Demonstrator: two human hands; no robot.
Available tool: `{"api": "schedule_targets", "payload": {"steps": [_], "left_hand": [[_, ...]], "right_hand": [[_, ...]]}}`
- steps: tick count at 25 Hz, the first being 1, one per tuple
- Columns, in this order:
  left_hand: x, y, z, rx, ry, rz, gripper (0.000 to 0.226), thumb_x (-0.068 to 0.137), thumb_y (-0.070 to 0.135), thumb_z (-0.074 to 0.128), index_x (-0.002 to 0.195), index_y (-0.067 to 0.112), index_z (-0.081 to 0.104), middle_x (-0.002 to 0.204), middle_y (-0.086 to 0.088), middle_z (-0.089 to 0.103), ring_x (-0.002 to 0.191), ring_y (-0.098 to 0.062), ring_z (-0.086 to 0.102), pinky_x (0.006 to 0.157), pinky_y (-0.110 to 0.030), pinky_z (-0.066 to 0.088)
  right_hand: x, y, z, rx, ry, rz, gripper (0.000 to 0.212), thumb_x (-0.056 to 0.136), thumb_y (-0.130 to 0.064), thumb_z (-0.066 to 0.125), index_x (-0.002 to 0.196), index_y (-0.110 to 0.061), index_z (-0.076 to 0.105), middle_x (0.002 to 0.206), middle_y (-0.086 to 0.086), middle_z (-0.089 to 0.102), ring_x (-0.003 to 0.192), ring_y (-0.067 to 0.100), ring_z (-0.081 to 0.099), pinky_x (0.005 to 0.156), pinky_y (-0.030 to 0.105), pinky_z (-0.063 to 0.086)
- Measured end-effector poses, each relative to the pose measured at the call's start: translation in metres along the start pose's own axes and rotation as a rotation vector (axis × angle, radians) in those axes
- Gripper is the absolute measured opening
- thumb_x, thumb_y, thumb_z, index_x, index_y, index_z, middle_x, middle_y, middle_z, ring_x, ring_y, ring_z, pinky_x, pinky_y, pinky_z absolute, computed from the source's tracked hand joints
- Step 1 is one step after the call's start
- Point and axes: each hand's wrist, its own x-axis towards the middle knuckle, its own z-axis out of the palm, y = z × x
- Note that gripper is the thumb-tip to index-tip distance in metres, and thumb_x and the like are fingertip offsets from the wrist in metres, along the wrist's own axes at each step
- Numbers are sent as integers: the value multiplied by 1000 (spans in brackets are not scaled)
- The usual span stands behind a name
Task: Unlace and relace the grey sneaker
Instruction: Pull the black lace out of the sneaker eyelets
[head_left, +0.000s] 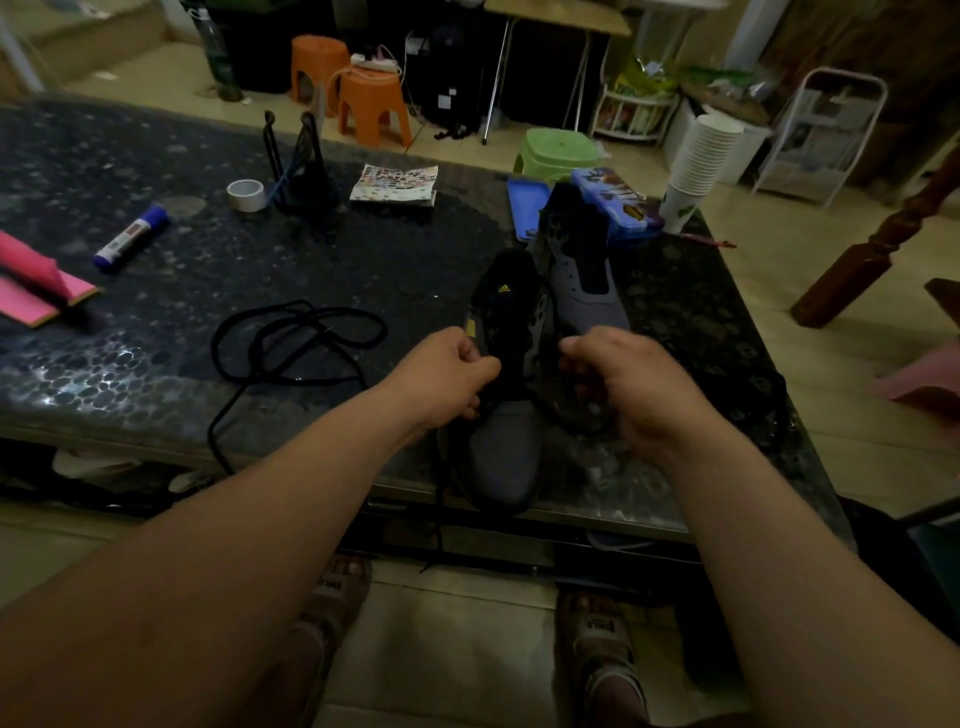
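Grey sneaker (511, 447) lying at lower centre of frame, toe overhanging near edge of dark table (156, 332). Left hand (441, 379) and right hand (618, 379) both closing fingers, pinching black lace at eyelets. Loose black lace (291, 343) lying coiled left of centre. Second sneaker (582, 270) sitting behind, touching first.

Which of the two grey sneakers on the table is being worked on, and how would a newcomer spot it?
Start at the dark speckled stone table and go to its near edge, right of the loose black lace coil. The near grey fabric sneaker lies there between the left hand and right hand. Unlike the far grey lace-less sneaker, its tongue carries a small yellow logo.
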Motion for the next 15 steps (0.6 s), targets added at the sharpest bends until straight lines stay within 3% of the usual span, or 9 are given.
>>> {"api": "schedule_targets", "payload": {"steps": [2, 4, 5, 7, 9, 10, 13, 15], "left_hand": [[1, 0, 0, -21, -16, -9, 21, 98, 23, 66, 87, 15, 52, 74, -8, 61, 56, -13, 57, 48, -25, 49], [0, 1, 0, -26, -22, -12, 20, 99, 22, 66, 87, 15, 51, 72, -8, 61, 55, -13, 55, 47, -24, 48], [0, 1, 0, -26, -22, -11, 20, 99, 22, 66, 87, 15, 51, 72, -8, 60, 55, -13, 55, 48, -25, 49], [-2, 1, 1, -25, -18, -7, 20, 99, 23, 66, 88, 14, 52, 73, -8, 61, 57, -14, 56, 50, -27, 50], [-2, 1, 1, -16, -8, -2, 20, 98, 24, 67, 89, 15, 52, 76, -9, 61, 59, -14, 57, 52, -28, 52], [-2, 1, 0, -12, -2, -1, 20, 98, 25, 67, 89, 15, 51, 77, -9, 61, 61, -15, 58, 53, -28, 53], [-1, -1, 0, -3, -1, 2, 21, 97, 26, 67, 89, 15, 51, 77, -8, 62, 62, -17, 59, 58, -32, 55], [1, -2, 0, 4, -9, 1, 22, 97, 26, 67, 88, 15, 51, 76, -8, 62, 61, -16, 59, 57, -32, 56]], "right_hand": [[-9, -11, -15, 511, 41, 47, 42, 97, -11, 51, 59, -18, 66, 65, -1, 64, 71, 15, 66, 74, 27, 54], [-10, -12, -22, 716, 79, 92, 42, 97, -11, 49, 56, -20, 53, 52, -4, 47, 55, 14, 56, 72, 31, 54], [-6, -7, -21, 597, 120, 102, 38, 97, -13, 53, 60, -19, 49, 49, -5, 40, 48, 13, 46, 65, 31, 51], [4, 4, -13, 29, 140, 40, 30, 96, -25, 67, 71, -16, 56, 48, -6, 42, 45, 12, 40, 52, 28, 40], [12, 9, -1, -435, 29, -6, 35, 93, -46, 72, 80, -14, 66, 48, -8, 48, 43, 8, 44, 46, 24, 36], [13, 9, 5, -515, -37, -15, 37, 93, -49, 72, 82, -14, 68, 47, -9, 49, 41, 6, 45, 45, 22, 35], [12, 6, 8, -363, -115, 10, 29, 98, -34, 69, 79, -13, 64, 58, -1, 54, 53, 13, 53, 48, 22, 38], [8, 2, 1, -43, -50, 31, 25, 100, -21, 64, 76, -16, 62, 73, 8, 58, 69, 23, 57, 63, 30, 45]]}}
